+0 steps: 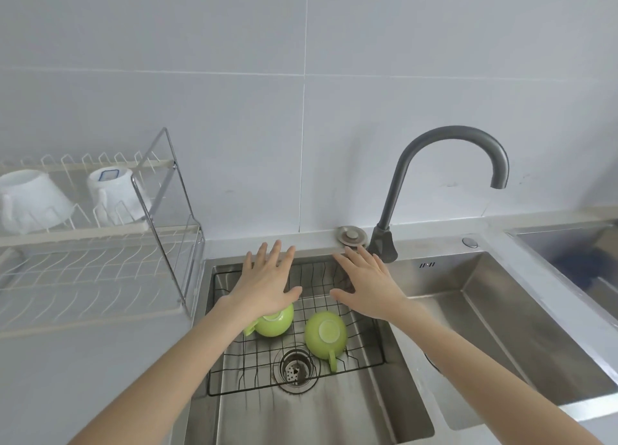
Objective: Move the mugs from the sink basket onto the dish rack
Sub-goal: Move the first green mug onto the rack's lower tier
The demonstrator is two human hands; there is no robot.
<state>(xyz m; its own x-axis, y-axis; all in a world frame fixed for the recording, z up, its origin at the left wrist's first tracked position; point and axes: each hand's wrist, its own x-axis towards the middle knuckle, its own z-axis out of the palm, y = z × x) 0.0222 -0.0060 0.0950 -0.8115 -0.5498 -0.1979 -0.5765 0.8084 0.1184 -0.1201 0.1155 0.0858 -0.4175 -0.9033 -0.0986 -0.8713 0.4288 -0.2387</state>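
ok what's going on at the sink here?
A person is reaching both open hands, left hand and right hand, over the wire sink basket. Neither holds anything. Two green mugs sit upside down in the basket, the left one partly under the left hand. Two white cups already sit on the dish rack's upper tier.

Before you, the pale grey surface (pixel 83 361) carries a white wire two-tier dish rack (pixel 100 264) on its left; a stainless steel sink (pixel 334 421) is set into it beside the rack.
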